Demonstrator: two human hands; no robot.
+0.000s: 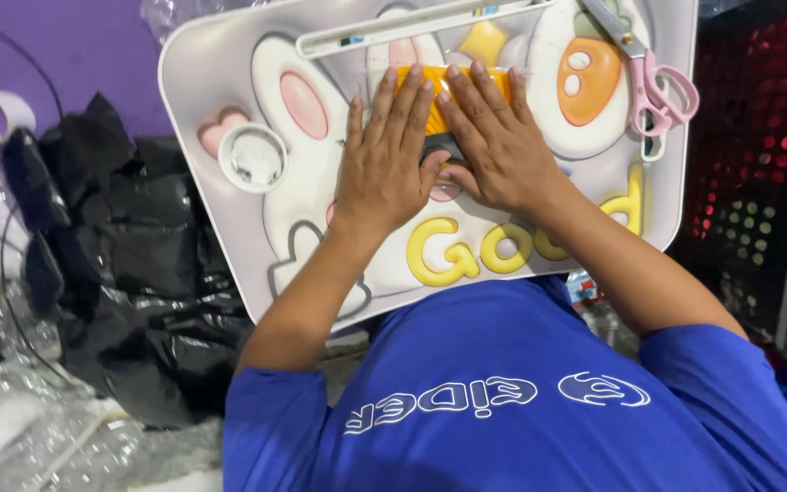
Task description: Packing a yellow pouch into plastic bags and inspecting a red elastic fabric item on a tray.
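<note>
Both my hands lie flat, side by side, on a small yellow and black object in clear wrap (446,91) in the middle of a white lap tray (195,73) printed with a cartoon rabbit. My left hand (386,155) presses on its left part, fingers spread. My right hand (494,141) covers its right part, its thumb tucked toward the dark lower end. Most of the object is hidden under my palms.
Pink-handled scissors (649,77) lie at the tray's right edge, a white slot strip (412,25) along its far edge, and a round white cup holder (253,157) at its left. Black plastic bags (129,246) and bubble wrap (38,428) lie to the left, a dark crate (758,137) to the right.
</note>
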